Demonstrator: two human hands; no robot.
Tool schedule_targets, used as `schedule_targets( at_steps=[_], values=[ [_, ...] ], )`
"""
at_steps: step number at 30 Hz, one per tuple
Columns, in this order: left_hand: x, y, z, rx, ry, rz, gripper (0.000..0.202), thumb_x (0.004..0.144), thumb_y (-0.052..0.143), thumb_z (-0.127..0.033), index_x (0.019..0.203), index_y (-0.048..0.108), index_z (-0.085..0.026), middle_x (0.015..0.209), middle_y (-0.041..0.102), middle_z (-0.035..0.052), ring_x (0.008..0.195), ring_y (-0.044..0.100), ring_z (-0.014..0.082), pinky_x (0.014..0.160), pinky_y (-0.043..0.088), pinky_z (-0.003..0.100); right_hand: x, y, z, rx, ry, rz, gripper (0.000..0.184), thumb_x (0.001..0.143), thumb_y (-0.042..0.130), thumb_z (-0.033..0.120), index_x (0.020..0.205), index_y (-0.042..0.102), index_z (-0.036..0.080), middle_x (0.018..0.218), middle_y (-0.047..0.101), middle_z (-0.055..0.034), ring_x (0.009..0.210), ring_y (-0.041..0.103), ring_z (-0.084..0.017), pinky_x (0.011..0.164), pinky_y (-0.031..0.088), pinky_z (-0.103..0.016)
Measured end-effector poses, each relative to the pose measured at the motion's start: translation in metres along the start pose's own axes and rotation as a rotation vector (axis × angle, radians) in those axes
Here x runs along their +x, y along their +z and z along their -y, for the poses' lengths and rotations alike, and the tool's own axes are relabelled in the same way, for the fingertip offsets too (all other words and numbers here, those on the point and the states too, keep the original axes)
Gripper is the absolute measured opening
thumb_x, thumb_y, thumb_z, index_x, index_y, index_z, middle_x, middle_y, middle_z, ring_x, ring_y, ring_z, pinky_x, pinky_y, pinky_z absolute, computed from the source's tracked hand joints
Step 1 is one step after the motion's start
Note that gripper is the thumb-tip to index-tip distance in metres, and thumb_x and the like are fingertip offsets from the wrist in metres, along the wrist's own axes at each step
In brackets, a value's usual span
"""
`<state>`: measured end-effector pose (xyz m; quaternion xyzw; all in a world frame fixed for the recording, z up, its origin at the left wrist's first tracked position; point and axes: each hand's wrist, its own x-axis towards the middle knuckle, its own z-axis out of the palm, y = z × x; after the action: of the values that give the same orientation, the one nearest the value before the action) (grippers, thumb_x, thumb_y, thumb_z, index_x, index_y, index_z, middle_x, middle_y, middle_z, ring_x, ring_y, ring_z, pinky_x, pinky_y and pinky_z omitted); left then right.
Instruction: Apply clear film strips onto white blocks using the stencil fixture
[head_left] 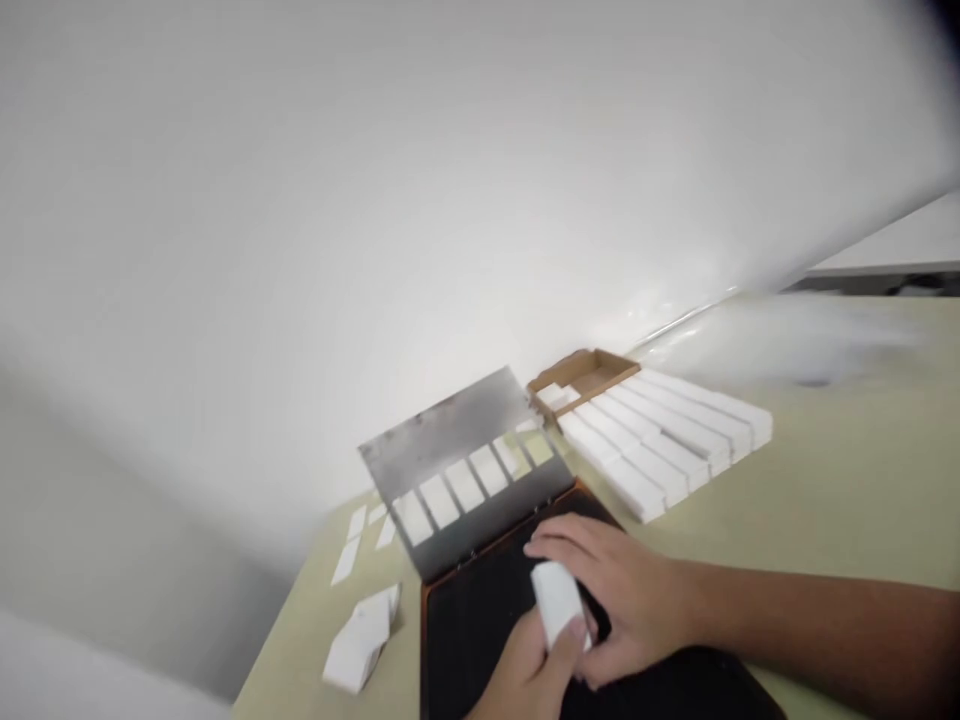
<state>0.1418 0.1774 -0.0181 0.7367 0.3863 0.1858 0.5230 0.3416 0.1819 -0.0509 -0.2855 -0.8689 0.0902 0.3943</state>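
Observation:
My left hand (529, 665) grips a small white block (557, 600), its thumb pressed along the near side. Whether this is a box or a stack of cards, I cannot tell. My right hand (630, 595) curves round the far and right side of the same block, fingers bent over it and thumb low by its near end. A dark patch shows between that thumb and the fingers. Both hands are over a black mat (480, 620) with an orange edge. Hinged to its back is a raised metal frame (450, 440) with a row of rectangular cut-outs.
Rows of white boxes (667, 430) lie at the back right, beside a brown cardboard tray (600, 375) with white pieces in it. A crumpled white paper piece (364, 640) and white strips (349, 545) are on the greenish table (847, 480) at left. Behind stands a pale wall (375, 200).

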Motion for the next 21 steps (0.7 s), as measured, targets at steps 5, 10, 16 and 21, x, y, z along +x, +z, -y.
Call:
schedule_targets(
  at_steps=[5, 10, 16, 21],
  values=[
    [-0.023, 0.007, 0.015, -0.059, -0.004, -0.061, 0.056, 0.103, 0.056, -0.066, 0.098, 0.069, -0.013, 0.095, 0.068, 0.0045, 0.094, 0.062, 0.0211, 0.093, 0.05, 0.037, -0.002, -0.007, 0.008, -0.028, 0.021, -0.01, 0.088, 0.069, 0.074, 0.037, 0.149, 0.047, 0.012, 0.145, 0.053, -0.0221, 0.137, 0.052, -0.038, 0.116, 0.043, -0.053],
    [-0.016, 0.007, 0.011, -0.114, 0.041, -0.055, 0.063, 0.1, 0.053, -0.074, 0.107, 0.069, -0.013, 0.101, 0.065, 0.0069, 0.097, 0.057, 0.0222, 0.093, 0.046, 0.034, 0.0, -0.003, 0.009, -0.068, 0.018, -0.048, 0.085, 0.069, 0.074, 0.04, 0.145, 0.05, 0.011, 0.142, 0.055, -0.0219, 0.131, 0.056, -0.037, 0.112, 0.046, -0.051],
    [-0.015, 0.009, 0.02, -0.138, 0.046, -0.049, 0.064, 0.1, 0.052, -0.075, 0.098, 0.069, -0.013, 0.097, 0.066, 0.0074, 0.095, 0.058, 0.0226, 0.092, 0.046, 0.033, 0.001, -0.003, 0.009, -0.122, -0.026, -0.032, 0.085, 0.067, 0.076, 0.047, 0.141, 0.055, 0.01, 0.138, 0.059, -0.0218, 0.125, 0.057, -0.039, 0.11, 0.045, -0.058],
    [-0.015, 0.005, 0.019, -0.172, 0.059, -0.032, 0.068, 0.093, 0.058, -0.08, 0.1, 0.071, -0.013, 0.1, 0.068, 0.0084, 0.098, 0.058, 0.0242, 0.095, 0.048, 0.034, 0.003, -0.001, 0.01, -0.13, -0.062, -0.064, 0.084, 0.065, 0.075, 0.046, 0.137, 0.057, 0.008, 0.135, 0.061, -0.0234, 0.121, 0.056, -0.041, 0.106, 0.046, -0.059]
  ],
)
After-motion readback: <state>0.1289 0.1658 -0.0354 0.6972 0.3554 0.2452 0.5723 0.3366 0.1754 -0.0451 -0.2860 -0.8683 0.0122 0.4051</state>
